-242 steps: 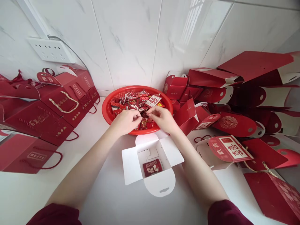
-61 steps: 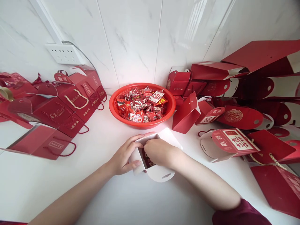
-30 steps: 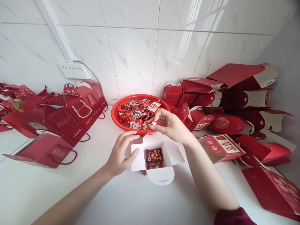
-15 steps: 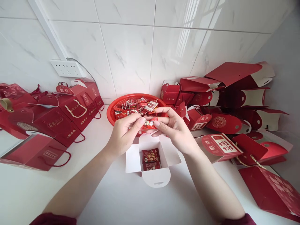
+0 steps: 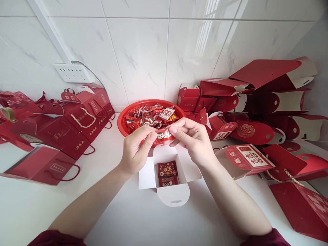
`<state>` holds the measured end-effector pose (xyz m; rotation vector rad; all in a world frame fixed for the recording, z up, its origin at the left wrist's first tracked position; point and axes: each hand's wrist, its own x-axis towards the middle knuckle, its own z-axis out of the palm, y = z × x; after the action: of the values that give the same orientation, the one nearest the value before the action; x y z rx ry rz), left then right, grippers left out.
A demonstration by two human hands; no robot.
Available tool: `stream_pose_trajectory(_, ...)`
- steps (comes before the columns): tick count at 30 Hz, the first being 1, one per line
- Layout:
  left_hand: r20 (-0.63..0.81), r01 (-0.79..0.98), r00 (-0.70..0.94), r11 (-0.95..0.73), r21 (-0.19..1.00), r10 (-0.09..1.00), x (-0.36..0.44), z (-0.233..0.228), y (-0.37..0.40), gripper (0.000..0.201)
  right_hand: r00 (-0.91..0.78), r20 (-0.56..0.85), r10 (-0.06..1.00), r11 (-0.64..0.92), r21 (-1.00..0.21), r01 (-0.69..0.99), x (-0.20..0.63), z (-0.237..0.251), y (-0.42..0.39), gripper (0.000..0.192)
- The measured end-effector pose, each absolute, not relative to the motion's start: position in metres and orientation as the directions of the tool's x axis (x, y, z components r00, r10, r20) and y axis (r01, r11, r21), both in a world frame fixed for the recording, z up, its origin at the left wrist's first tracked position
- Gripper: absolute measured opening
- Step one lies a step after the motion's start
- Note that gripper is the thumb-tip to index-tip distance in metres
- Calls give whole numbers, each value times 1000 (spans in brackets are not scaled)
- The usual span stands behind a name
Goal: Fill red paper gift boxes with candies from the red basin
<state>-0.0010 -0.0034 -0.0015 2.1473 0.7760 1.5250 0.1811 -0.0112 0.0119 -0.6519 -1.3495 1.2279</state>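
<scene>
Left boxes (image 5: 36, 164): red, rope handles, piled along the left side; outermost ones run off frame, so I can't count them.
Left sleeve (image 5: 57, 239): dark red, cut by bottom edge.
Left hand (image 5: 135, 148): was at the box's left flap a second ago, now up at the candy; fingers narrow, pinching its left end.
Basket (image 5: 120, 123): red, behind the hands; part of its front rim is blocked from me.
Loose candies (image 5: 146, 118): heaped in the basket; lower layers hidden.
Wrapped candy (image 5: 164, 136): red, held in the air between both hands, in front of the basket and beyond the box's middle. A second ago only the right hand had it, at the basket's edge. Wrapper ends covered by fingers; small print unreadable to me.
White-lined box (image 5: 148, 173): on the tabletop (image 5: 128, 218), flaps spread; far flap partly blocked by the hands.
Packets in box (image 5: 167, 169): two visible, against one 8 s back; same two as a second ago. Can't tell what's under them.
My read: handling has shifted from inside the box to this one candy; box count hasn't moved with it.
Right hand (image 5: 196, 141): fingers narrow, pinching the candy's right end; lower fingers partly hidden.
Right boxes (image 5: 246, 131): red, many with flaps up; overlapping, dark inside, some cut off at right edge.
Right sleeve (image 5: 266, 238): cut by bottom edge too.
</scene>
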Motion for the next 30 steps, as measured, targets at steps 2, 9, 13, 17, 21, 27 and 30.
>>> stream_pose_trajectory(2,678,213,261,-726,653,687,-1,-1,-4,21,-206,342,917,280,-919,-277,180,10,-10,20)
stream_pose_trajectory(9,538,208,268,-594,777,799,0,4,-8,19,-132,347,929,307,-918,-252,175,7,-10,26)
stream_pose_trajectory(13,471,149,271,-520,841,839,-1,6,-7,22,-114,337,935,309,-927,-212,173,3,-7,30)
stream_pose_trajectory(17,356,75,303,-395,916,884,-2,7,-5,26,-192,325,926,313,-945,-92,172,-1,-5,49)
stream_pose_trajectory(21,221,25,343,-244,969,913,-3,8,-3,27,-184,327,927,314,-944,-98,170,-2,-6,53)
stream_pose_trajectory(27,146,-28,387,-147,989,911,-3,10,0,26,-200,247,948,206,-957,-203,169,-1,-6,53)
stream_pose_trajectory(30,170,-6,390,-183,983,905,-4,10,0,26,-215,237,947,190,-957,-219,169,-2,-5,54)
